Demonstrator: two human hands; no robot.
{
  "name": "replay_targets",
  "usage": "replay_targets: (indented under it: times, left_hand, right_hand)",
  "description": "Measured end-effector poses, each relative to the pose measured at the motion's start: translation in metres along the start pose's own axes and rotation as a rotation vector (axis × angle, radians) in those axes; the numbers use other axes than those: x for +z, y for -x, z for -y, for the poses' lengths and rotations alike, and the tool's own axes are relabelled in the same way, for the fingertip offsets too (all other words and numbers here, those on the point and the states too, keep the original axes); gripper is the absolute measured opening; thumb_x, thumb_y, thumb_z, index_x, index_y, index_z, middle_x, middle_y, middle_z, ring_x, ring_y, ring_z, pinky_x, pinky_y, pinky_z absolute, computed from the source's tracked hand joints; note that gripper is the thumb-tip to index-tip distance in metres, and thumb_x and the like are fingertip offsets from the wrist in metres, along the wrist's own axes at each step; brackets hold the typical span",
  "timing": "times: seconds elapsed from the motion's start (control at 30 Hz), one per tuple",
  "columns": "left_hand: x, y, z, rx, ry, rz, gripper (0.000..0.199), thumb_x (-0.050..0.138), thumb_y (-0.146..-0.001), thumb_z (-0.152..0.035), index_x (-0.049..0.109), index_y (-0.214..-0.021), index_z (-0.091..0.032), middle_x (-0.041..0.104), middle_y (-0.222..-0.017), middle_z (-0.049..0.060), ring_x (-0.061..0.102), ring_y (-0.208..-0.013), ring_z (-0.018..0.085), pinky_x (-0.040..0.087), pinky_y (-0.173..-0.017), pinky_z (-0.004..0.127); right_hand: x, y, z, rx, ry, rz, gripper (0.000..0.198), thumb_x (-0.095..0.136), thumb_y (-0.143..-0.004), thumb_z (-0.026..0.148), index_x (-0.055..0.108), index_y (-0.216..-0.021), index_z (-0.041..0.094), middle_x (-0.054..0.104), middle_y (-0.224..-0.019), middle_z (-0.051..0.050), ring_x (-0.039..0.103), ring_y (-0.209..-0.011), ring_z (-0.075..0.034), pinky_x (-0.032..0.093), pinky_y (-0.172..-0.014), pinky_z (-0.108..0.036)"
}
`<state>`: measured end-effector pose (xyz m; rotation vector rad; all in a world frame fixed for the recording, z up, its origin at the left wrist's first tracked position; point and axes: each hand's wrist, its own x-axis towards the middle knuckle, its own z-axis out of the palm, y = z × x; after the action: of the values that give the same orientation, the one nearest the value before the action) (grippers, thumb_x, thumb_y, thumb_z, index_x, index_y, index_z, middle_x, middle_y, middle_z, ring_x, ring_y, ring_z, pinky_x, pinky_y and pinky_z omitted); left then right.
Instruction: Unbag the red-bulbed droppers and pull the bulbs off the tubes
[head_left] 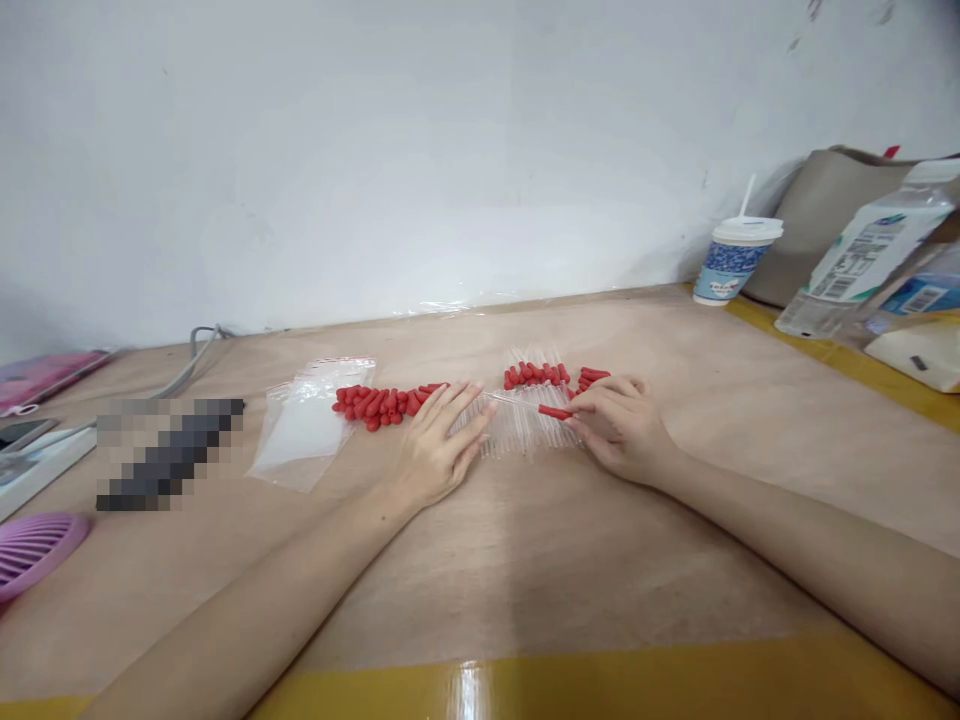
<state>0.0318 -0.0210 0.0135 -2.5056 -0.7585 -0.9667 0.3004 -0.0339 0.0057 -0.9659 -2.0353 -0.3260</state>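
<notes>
My right hand (622, 425) pinches a dropper by its red rubber bulb (555, 411); the clear thin tube (514, 400) of it points left. My left hand (442, 445) lies palm down with its fingers stretched out, close to the tube's tip; whether it touches the tip I cannot tell. Between the hands lies a row of clear thin tubes (525, 435). Behind them are more droppers with red bulbs (536, 375), and a few bulbs (594, 377) lie by my right fingers. A pile of loose red bulbs (375, 403) sits left of my left hand, partly covered by it.
Clear zip bags (307, 425) lie at the left, beside a blurred dark object (176, 455). A purple fan grille (37, 550) and a grey cable (184, 375) are further left. At the back right stand a paper cup (731, 265) with a straw, a plastic bottle (862, 250) and a grey bag (810, 210).
</notes>
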Motion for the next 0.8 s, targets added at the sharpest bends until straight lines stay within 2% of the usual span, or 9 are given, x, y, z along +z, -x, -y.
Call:
replay_targets:
  times: [0.17,0.33,0.47,0.53,0.63,0.8]
  left_hand:
    - [0.0,-0.004,-0.009,0.147,-0.082,-0.026,0.037,0.054,-0.083,-0.013,0.05,-0.119,-0.017,0.055,-0.123,0.012,0.042,-0.123,0.024,0.04,-0.1,0.046]
    - [0.007,-0.003,-0.009,0.196,-0.068,0.008,0.025,0.053,-0.083,-0.013,0.056,-0.108,-0.012,0.062,-0.113,0.012,0.052,-0.114,0.023,0.046,-0.097,0.041]
    - [0.008,-0.004,-0.01,0.193,-0.068,0.006,0.019,0.052,-0.085,-0.015,0.059,-0.102,-0.013,0.065,-0.108,0.01,0.057,-0.108,0.021,0.049,-0.094,0.039]
    - [0.007,-0.006,-0.013,0.204,-0.068,-0.004,0.017,0.053,-0.085,-0.016,0.059,-0.101,-0.013,0.066,-0.106,0.009,0.058,-0.106,0.021,0.049,-0.094,0.038]
    - [0.007,-0.008,-0.017,0.222,-0.058,-0.03,0.015,0.054,-0.084,-0.016,0.059,-0.097,-0.012,0.067,-0.102,0.009,0.06,-0.103,0.021,0.05,-0.093,0.036]
    - [0.007,-0.007,-0.02,0.218,-0.007,-0.004,0.011,0.05,-0.085,-0.015,0.059,-0.093,-0.012,0.068,-0.092,0.007,0.063,-0.097,0.018,0.051,-0.092,0.035]
  right_hand:
    - [0.006,0.0,0.01,-0.146,-0.013,0.003,0.005,0.052,-0.083,0.021,0.057,-0.085,0.021,0.067,-0.077,0.001,0.055,-0.079,-0.015,0.031,-0.079,-0.034]
    - [0.008,-0.001,0.014,-0.157,-0.037,0.017,0.007,0.053,-0.081,0.02,0.058,-0.086,0.021,0.068,-0.08,0.001,0.054,-0.078,-0.016,0.032,-0.077,-0.034]
    - [0.013,-0.005,0.023,-0.145,-0.016,0.013,0.023,0.057,-0.079,0.03,0.059,-0.099,0.019,0.067,-0.094,-0.003,0.055,-0.087,-0.018,0.033,-0.081,-0.037]
    - [0.017,-0.007,0.027,-0.181,0.001,0.005,0.029,0.058,-0.079,0.033,0.058,-0.104,0.019,0.067,-0.097,-0.004,0.055,-0.091,-0.019,0.033,-0.084,-0.038]
    - [0.022,-0.009,0.031,-0.257,0.022,-0.017,0.019,0.057,-0.082,0.028,0.061,-0.099,0.02,0.068,-0.092,-0.002,0.056,-0.088,-0.017,0.034,-0.085,-0.037]
    - [0.022,-0.009,0.031,-0.359,0.013,0.015,0.012,0.053,-0.084,0.023,0.062,-0.089,0.016,0.067,-0.078,-0.003,0.056,-0.075,-0.014,0.039,-0.07,-0.03]
